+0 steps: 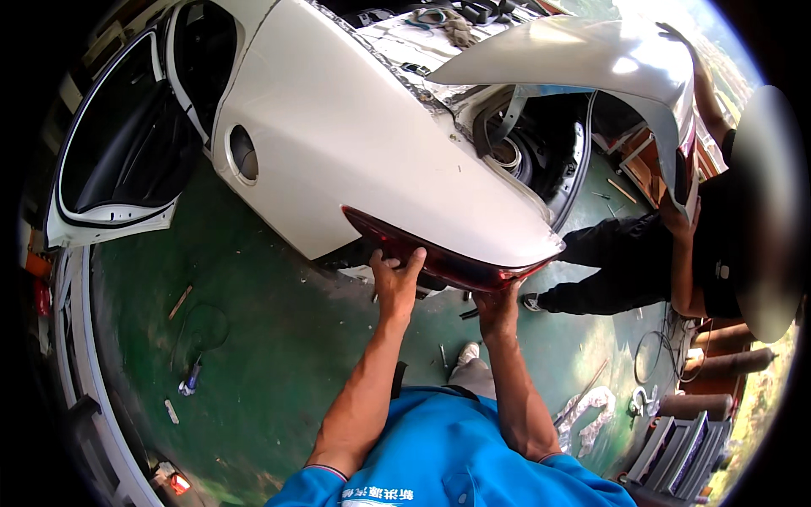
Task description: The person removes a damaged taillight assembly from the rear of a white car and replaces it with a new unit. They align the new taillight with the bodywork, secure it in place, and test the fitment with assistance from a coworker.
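A dark red tail light (448, 264) sits along the lower rear corner of a white car body (338, 127). My left hand (397, 275) grips its lower edge near the narrow end, thumb up on the red lens and fingers curled beneath. At the other end my right hand (498, 308) holds it from below, with the fingers partly hidden under the light. Whether the light is fixed to the body I cannot tell. Right of it, a co-worker's hands hold a loose white trunk lid (583, 59) over the open trunk (549, 152).
The co-worker (701, 245) in dark clothes stands close on my right. A car door (127, 144) hangs open at the far left. On the green floor (253, 338) lie a blue-handled tool (190, 378), a stick and scraps. Gas cylinders (731, 363) and a grey crate (680, 460) are at right.
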A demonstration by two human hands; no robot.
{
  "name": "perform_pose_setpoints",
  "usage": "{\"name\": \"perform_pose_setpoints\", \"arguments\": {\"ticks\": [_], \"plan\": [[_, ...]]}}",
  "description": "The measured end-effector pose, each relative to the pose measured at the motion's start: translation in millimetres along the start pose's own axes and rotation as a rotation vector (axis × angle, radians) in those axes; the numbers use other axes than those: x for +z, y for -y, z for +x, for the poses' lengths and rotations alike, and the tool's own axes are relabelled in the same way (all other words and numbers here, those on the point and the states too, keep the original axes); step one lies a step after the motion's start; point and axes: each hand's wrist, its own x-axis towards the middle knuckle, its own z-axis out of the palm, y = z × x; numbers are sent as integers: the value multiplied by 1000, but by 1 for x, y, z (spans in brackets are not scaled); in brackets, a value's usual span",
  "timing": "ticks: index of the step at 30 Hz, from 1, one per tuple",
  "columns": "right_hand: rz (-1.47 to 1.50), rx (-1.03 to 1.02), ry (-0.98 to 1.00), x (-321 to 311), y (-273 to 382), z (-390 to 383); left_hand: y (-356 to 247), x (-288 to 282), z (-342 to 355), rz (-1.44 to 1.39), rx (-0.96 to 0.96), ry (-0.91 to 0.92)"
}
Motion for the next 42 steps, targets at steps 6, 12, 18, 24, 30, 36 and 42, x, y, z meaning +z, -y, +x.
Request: {"name": "perform_pose_setpoints", "arguments": {"ticks": [6, 12, 18, 24, 30, 36, 42], "plan": [[68, -39, -56, 12, -1, -5, -9, 3, 13, -122, -118, 100], [44, -52, -39, 13, -4, -9, 2, 11, 19, -143, -108, 64], [-32, 178, -119, 51, -6, -30, -11, 7, 17, -165, -91, 57], [78, 273, -250, 123, -8, -32, -9, 9, 17, -190, -55, 89], [9, 195, -296, 125, -17, -30, -6, 12, 17, -185, -29, 30], [-3, 240, -312, 127, -10, -32, -23, 4, 8, -141, -90, 124], [-39, 211, -300, 123, -12, -31, -18, 6, 11, -187, -107, 189]]}}
